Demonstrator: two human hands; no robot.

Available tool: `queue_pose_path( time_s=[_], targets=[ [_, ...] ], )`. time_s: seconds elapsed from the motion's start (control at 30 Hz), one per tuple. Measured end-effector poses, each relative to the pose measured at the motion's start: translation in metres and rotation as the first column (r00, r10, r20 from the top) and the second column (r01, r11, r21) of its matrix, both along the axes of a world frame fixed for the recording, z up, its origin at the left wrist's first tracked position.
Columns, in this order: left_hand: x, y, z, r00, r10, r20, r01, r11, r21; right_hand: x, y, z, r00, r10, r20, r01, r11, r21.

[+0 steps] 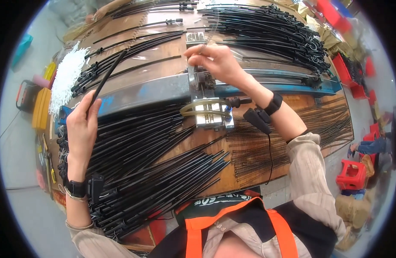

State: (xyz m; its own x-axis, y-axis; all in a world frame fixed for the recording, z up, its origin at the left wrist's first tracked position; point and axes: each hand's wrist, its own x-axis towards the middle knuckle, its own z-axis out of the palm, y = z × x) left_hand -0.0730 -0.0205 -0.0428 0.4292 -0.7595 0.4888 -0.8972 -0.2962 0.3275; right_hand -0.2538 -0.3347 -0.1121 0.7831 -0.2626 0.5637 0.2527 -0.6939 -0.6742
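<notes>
Now, in the head view, the left hand [82, 124] grips a black rod [110, 75] slanting toward the far right, over the left of the table [198, 159]. The right hand [217, 63] curls its fingers above the middle of a blue-grey rail [150, 92]; whether it pinches anything, I cannot tell. Dark rods [133, 133] lie near left, brown springs [266, 150] near right.

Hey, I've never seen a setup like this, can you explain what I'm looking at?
There's no robot here. This one picture comes from a fisheye camera on a person's head, looking down, so straight edges bend. The left hand holds a black rod. The right hand is by a metal rail across the table; whether it holds anything is hard to tell. More rods lie around, with thin springs at right and a white heap at left.
</notes>
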Motion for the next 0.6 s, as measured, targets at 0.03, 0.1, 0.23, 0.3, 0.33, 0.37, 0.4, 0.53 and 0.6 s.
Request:
queue_pose_path(
  time_s=[0.03, 0.1, 0.23, 0.3, 0.33, 0.37, 0.4, 0.53, 0.6],
  targets=[
    [-0.002, -0.001, 0.000, 1.000, -0.001, -0.011, 0.001, 1.000, 0.009, 0.000, 0.000, -0.002, 1.000, 0.001, 0.000, -0.001, 1.000, 0.003],
    [-0.007, -0.006, 0.002, 1.000, 0.003, -0.029, -0.003, 1.000, 0.007, 0.001, -0.002, -0.002, 0.998, -0.014, -0.067, 0.003, 0.987, -0.163],
    [-0.007, -0.006, 0.002, 0.999, 0.015, -0.042, -0.015, 1.000, -0.004, 0.012, 0.002, -0.003, 0.982, 0.001, -0.187, -0.060, 0.948, -0.312],
    [-0.001, 0.000, 0.000, 1.000, 0.005, 0.008, -0.005, 1.000, -0.018, 0.014, 0.004, -0.001, 0.973, 0.019, -0.228, -0.099, 0.935, -0.342],
    [0.001, 0.003, 0.001, 1.000, 0.009, 0.009, -0.009, 1.000, -0.017, 0.010, 0.002, 0.001, 0.985, 0.006, -0.170, -0.048, 0.969, -0.242],
    [0.003, 0.005, 0.001, 1.000, 0.011, 0.011, -0.011, 1.000, -0.006, 0.006, 0.001, 0.004, 0.993, -0.014, -0.114, -0.002, 0.991, -0.137],
    [0.004, 0.007, 0.000, 1.000, 0.011, 0.010, -0.011, 1.000, 0.004, 0.003, 0.001, 0.004, 0.997, -0.042, -0.063, 0.041, 0.999, -0.027],
    [0.000, 0.006, -0.003, 0.999, 0.028, -0.034, -0.027, 0.999, 0.027, 0.007, 0.001, -0.006, 0.999, -0.010, -0.042, 0.004, 0.991, -0.134],
    [-0.002, 0.006, -0.004, 0.998, 0.039, -0.053, -0.037, 0.999, 0.036, 0.016, 0.011, 0.002, 0.980, -0.003, -0.200, -0.027, 0.989, -0.147]
  ],
)
